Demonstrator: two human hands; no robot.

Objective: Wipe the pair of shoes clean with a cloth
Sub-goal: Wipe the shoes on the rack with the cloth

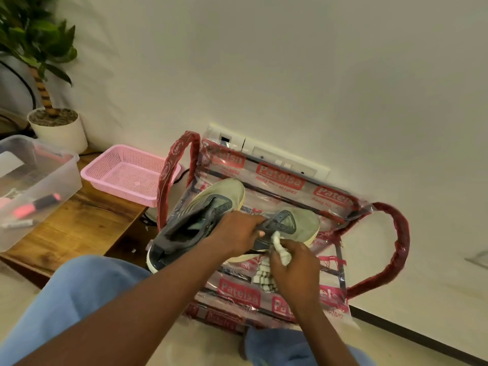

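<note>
Gripping a grey-green mesh sneaker (303,220) is the left hand (237,233); the right hand (293,270) clutches a bunched white cloth (281,250). Cloth touches the sneaker's side.

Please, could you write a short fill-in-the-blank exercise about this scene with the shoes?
1. The right hand presses a white ___ against a shoe.
2. The clear bag under it has ___ handles.
3. The mesh basket is coloured ___.
Missing words: cloth; red; pink.
</note>
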